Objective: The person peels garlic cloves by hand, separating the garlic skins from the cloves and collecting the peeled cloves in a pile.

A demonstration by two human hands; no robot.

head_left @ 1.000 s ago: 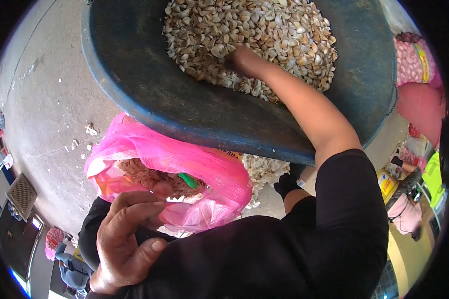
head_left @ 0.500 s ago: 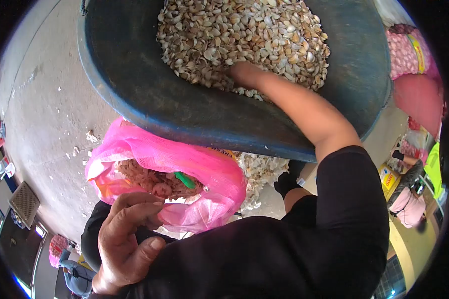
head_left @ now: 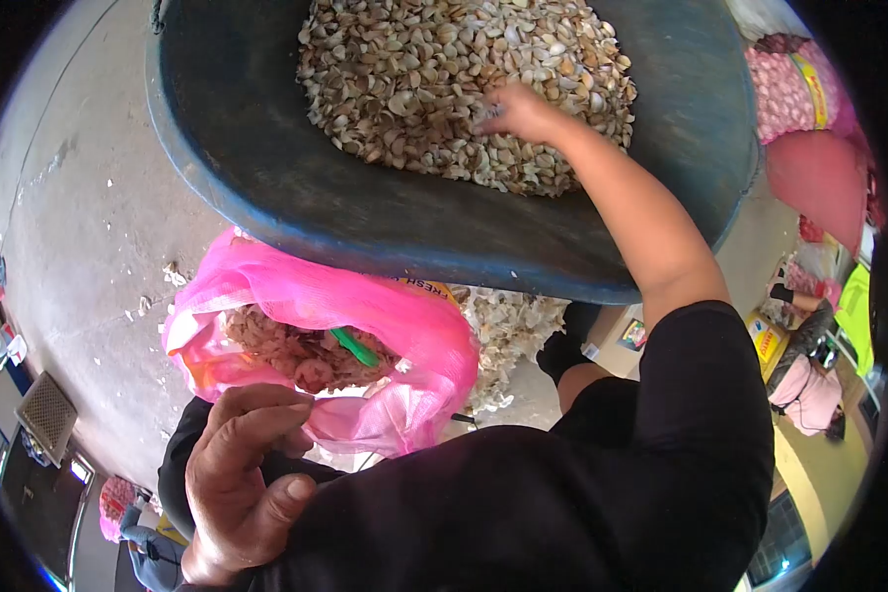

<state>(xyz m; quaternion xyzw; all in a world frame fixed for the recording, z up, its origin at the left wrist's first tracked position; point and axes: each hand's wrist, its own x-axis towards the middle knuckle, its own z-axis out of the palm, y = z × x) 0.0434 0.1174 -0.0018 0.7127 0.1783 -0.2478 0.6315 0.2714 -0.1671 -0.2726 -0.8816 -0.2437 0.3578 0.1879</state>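
Raised since the earlier frame: right hand [head_left: 518, 113], from down among the garlic [head_left: 405, 79] to its surface, fingers blurred; hold on any of it impossible to tell. Blue tub [head_left: 385, 212]: at top, dark inside, bearing the garlic in one wide heap. Pink bag [head_left: 365, 293]: mesh, open-mouthed, just beside the tub, with brownish matter [head_left: 255, 332] within. Left hand [head_left: 237, 479]: near the bag, well apart from the right, fingers curled, thumb spread away. Green handle [head_left: 354, 347]: lying in the bag.
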